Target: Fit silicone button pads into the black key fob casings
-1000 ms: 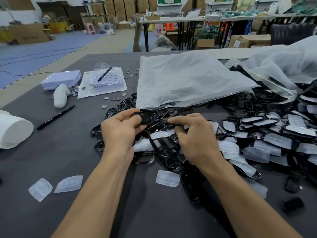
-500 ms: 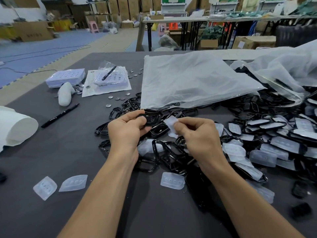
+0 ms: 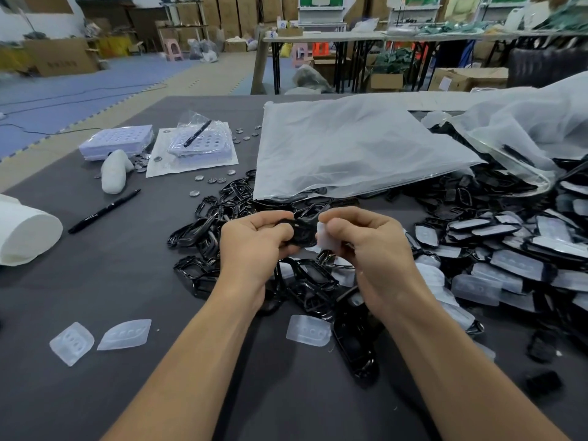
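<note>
- The left hand (image 3: 254, 246) has its grip curled round a black plastic key fob casing (image 3: 302, 232), thumb on top, holding it up above the dark grey table (image 3: 95, 393).
- The right hand (image 3: 372, 246) keeps a narrow grip: thumb and fingers pinch a translucent white silicone button pad (image 3: 324, 239), whose left edge touches the right end of the casing.
- Whether the pad already sits partly inside the casing cannot be told, as the fingers hide the joint.
- Under and beyond both hands lies a heap of empty black casing frames (image 3: 206, 224).
- To the right spreads a pile of black casings with pale pads in them (image 3: 509, 249).
- A pair of loose translucent pads (image 3: 124, 334) lies flat on the table, left of the left forearm.
- A single loose pad (image 3: 308, 330) lies between the forearms, just beside a dark casing shell (image 3: 353, 342).
- A flat frosted plastic bag (image 3: 350, 148) lies beyond the hands, its near edge over some of the frames.
- A black pen (image 3: 104, 211) lies left of the heap, near a white roll (image 3: 25, 230) at the table's left edge.
- Small silver discs (image 3: 216, 179) are scattered near the bag's left corner.
</note>
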A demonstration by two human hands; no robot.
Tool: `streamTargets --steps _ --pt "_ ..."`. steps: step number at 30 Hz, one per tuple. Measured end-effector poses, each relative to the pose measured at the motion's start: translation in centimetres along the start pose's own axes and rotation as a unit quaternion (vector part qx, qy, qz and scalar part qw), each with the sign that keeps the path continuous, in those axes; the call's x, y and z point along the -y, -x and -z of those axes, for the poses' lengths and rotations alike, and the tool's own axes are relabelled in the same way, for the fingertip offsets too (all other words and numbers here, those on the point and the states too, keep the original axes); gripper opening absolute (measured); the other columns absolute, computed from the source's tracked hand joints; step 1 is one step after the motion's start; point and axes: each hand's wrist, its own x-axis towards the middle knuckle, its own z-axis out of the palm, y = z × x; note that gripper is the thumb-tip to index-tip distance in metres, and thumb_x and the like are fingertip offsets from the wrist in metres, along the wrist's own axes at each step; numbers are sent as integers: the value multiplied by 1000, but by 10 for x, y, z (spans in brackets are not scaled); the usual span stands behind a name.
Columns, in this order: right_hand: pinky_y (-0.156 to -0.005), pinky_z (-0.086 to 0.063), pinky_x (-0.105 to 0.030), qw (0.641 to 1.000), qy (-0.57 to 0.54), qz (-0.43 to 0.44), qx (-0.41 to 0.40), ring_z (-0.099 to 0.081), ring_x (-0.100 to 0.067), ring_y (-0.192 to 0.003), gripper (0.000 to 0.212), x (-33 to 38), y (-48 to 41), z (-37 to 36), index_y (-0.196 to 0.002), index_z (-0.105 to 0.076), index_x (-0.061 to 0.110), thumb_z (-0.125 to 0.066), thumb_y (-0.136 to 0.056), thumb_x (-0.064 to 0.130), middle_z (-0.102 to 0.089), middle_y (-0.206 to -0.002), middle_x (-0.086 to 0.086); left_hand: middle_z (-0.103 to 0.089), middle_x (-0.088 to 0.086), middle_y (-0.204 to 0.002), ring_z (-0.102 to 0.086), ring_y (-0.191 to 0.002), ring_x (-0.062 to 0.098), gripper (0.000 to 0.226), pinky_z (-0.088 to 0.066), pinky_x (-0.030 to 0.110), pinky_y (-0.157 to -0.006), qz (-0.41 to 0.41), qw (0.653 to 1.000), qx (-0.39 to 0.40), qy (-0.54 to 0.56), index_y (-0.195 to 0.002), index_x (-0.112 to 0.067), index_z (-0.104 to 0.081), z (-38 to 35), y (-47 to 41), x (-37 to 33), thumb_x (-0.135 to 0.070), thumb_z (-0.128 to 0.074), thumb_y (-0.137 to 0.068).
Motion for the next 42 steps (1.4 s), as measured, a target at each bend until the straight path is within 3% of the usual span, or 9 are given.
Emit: streamTargets --steps 3,12,20,24,28,30,36,39,42 --pt "-68 -51 -33 1000 5 20 -4 -56 -25 -69 24 -2 -1 1 -98 -75 14 -69 -86 -6 -66 -73 -19 -77 6 -69 -74 -61 17 23 -59 22 -56 -9 1000 20 -4 -87 -5 -78 -2 1 1 15 -66 -86" --pt "-53 -46 -13 997 38 61 10 -60 -6 -55 25 -1 -5 7 -69 -80 18 -77 -84 -2 -70 -63 2 -79 15 -83 -78 -76 28 24 -61 27 -63 -10 996 77 -35 -90 -9 -81 -2 5 2 10 -67 -88" --pt "-64 -56 -26 980 147 129 -30 -70 -9 -66 7 -5 -2 5 -75 -81 28 -84 -78 22 -77 -71 5 -80 18 -91 -78 -88 33 20 -60 25 -64 16 994 103 -36 -93 -11 -83 -2 5 3 2 -68 -92" --pt "-70 -40 -11 908 300 257 -142 -56 -6 -79 12 -9 -1 4 -72 -80 36 -89 -75 29 -64 -65 19 -79 13 -81 -74 -69 20 23 -59 24 -61 33 993 114 -21 -86 -12 -83 -4 4 5 4 -68 -91" --pt "-82 -33 -29 785 438 405 -168 -48 -15 -80 8 -10 1 -2 -80 -82 28 -89 -75 28 -53 -66 16 -77 6 -78 -68 -60 13 25 -59 23 -60 50 990 131 -14 -86 -13 -84 -6 4 7 4 -67 -93" --pt "-81 -33 -31 758 479 416 -151 -50 -20 -80 6 -14 1 -4 -80 -83 26 -88 -77 26 -56 -69 10 -79 13 -85 -69 -62 16 21 -60 24 -61 65 989 134 15 -89 -9 -83 -6 3 6 3 -66 -94" --pt "-85 -43 -13 899 351 259 -51 -57 -3 -101 9 -17 -2 -4 -86 -83 29 -77 -90 25 -70 -94 18 -80 17 -92 -79 -74 23 17 -61 26 -61 76 985 119 96 -100 0 -76 -4 1 5 4 -61 -95" --pt "-68 -50 -10 949 244 194 -53 -70 1 -79 16 -14 -2 -4 -79 -81 28 -79 -86 14 -75 -81 18 -80 16 -90 -77 -73 20 16 -61 27 -63 68 985 132 83 -98 -3 -78 -5 2 6 2 -63 -94" --pt "-60 -51 -13 953 230 168 -101 -67 0 -65 19 -15 -3 -3 -89 -80 30 -89 -76 21 -74 -76 18 -80 15 -89 -76 -71 19 17 -61 26 -62 60 987 140 56 -97 -5 -78 -6 4 7 2 -63 -95"
